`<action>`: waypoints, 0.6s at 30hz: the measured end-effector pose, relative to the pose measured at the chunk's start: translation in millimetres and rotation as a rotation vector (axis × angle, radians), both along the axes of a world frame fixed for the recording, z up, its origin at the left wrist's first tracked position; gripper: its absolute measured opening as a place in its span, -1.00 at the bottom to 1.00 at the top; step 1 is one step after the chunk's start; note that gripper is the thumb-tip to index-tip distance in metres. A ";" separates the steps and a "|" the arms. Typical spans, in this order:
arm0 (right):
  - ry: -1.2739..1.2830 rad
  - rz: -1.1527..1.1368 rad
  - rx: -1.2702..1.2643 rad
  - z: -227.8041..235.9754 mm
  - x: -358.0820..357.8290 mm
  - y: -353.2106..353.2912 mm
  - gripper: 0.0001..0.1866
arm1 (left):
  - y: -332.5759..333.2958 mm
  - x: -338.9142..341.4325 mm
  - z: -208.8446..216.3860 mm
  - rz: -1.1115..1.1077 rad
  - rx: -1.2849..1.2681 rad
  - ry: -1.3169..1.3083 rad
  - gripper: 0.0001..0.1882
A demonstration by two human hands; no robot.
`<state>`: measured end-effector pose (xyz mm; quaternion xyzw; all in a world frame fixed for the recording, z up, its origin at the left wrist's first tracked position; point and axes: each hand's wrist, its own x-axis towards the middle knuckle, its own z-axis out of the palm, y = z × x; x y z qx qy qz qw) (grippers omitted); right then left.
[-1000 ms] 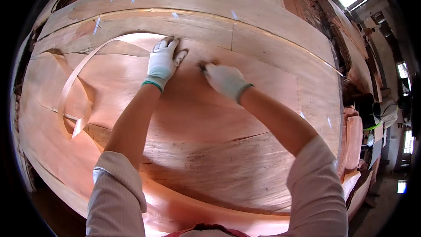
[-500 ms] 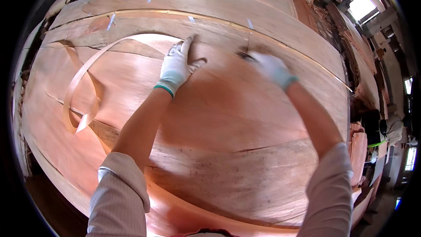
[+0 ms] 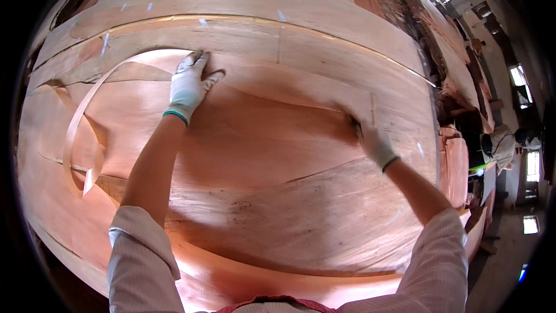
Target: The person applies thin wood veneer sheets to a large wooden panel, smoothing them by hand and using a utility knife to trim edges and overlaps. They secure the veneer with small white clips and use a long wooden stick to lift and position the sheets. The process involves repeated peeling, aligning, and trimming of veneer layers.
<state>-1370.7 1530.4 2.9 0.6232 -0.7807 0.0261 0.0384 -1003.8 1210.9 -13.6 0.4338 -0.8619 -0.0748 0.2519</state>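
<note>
My left hand point(image 3: 190, 83), in a white glove with a green cuff, lies on a large wood veneer sheet point(image 3: 260, 122). Its fingers are stretched out and the thumb is spread. By its fingertips ends a thin, narrow veneer strip point(image 3: 81, 122), which curls off to the left and stands up in a loop. My right hand point(image 3: 377, 145), gloved too and smeared by motion, is closed round a small dark tool point(image 3: 354, 123). Blur hides the tool's exact kind; its tip is at or close to the veneer.
Beyond my hands, a long narrow gap point(image 3: 231, 17) with a pale edge crosses the sheets, with short pieces of light tape point(image 3: 202, 22) near it. At the right, stacked veneer offcuts point(image 3: 454, 165) line the edge. A sheet edge point(image 3: 289, 275) curls close to my body.
My right hand has swept toward me and a little right with the dark tool. My left hand stays on the sheet by the strip's end. The whole view has shifted.
</note>
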 end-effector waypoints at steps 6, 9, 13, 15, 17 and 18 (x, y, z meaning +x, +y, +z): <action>-0.387 -0.487 -0.308 22.5 -34.1 -8.6 -0.66 | -0.2 2.7 2.3 0.019 0.006 -0.028 -0.31; -0.426 -0.512 -0.403 7.3 -78.8 -46.9 -0.52 | -0.5 -4.6 1.6 -0.027 -0.111 0.070 -0.38; -0.538 -0.640 0.021 19.7 -79.0 -84.2 -0.49 | 15.6 -3.9 14.2 -0.040 -0.092 -0.066 -0.69; -0.624 -0.599 0.073 23.9 -80.7 -85.3 -0.61 | 13.1 3.3 8.6 -0.092 -0.192 -0.099 -0.80; -0.543 -0.524 -0.102 15.0 -111.8 -48.2 -0.64 | 16.4 -20.5 9.4 -0.146 -0.228 -0.136 -0.85; -0.507 -0.479 -0.192 13.6 -115.9 -34.4 -0.66 | 19.3 -31.2 12.0 -0.147 -0.260 -0.180 -0.88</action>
